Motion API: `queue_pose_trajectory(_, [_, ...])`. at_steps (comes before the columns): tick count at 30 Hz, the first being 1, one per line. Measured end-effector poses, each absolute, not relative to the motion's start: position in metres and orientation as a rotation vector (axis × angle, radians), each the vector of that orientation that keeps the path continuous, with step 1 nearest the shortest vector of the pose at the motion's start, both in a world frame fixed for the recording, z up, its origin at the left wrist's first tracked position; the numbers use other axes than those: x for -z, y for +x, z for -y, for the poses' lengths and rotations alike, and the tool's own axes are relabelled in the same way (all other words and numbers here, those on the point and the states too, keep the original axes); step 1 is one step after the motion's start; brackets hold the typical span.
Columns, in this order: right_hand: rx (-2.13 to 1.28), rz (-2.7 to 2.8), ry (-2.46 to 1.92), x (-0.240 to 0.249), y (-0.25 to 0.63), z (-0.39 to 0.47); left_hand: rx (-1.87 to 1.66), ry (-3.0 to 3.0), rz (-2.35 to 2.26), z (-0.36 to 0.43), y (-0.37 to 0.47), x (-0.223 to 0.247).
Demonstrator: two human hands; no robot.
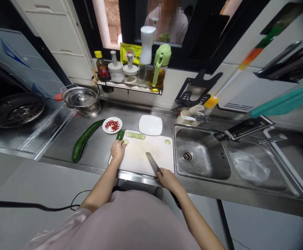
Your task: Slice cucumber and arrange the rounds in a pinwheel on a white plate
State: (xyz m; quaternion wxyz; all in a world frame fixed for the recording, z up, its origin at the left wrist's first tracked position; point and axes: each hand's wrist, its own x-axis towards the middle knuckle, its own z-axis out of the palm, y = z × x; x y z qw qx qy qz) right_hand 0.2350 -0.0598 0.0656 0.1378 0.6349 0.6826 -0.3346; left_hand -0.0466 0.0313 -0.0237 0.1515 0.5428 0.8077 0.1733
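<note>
At the left side of the white cutting board (154,161), my left hand (117,150) is closed, thumb and fingertips at a pale cucumber slice (126,141). Just beyond those fingers lies a dark green cut piece of cucumber (120,135). My right hand (167,177) grips the handle of a kitchen knife (153,161), whose blade lies low over the board and points away to the left. A row of overlapping cucumber slices (135,135) runs along the board's far edge. Another small cucumber piece (167,142) sits near the far right corner.
Left of the board are a whole cucumber (85,142) and a white plate (104,127) of chopped red pieces. A white dish (150,125) stands behind the board. The sink (203,147) is to the right; a lidded steel pot (90,108) stands at back left, below a condiment rack (130,86).
</note>
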Motion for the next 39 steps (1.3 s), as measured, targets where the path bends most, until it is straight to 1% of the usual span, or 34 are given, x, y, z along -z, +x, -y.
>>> queue_pose_trajectory(7, [0.950,-1.948,1.871,-0.064,0.240,0.056,-0.595,1.648,-2.245,-0.039,-0.017,0.005])
queue_pose_trajectory(11, [0.953,-1.928,1.903,-0.068,0.243,0.054,-0.541,1.756,-2.150,-0.060,0.011,-0.002])
queue_pose_trajectory(17, [0.990,-1.921,1.915,-0.068,0.249,0.056,-0.399,1.864,-2.072,-0.087,0.034,0.003])
queue_pose_trajectory(29, [1.010,-1.910,1.968,-0.058,0.257,0.059,-0.287,1.892,-2.070,-0.100,0.046,0.006])
queue_pose_trajectory(39, [1.034,-1.892,1.962,-0.058,0.255,0.058,-0.425,1.853,-2.078,-0.097,0.046,0.002])
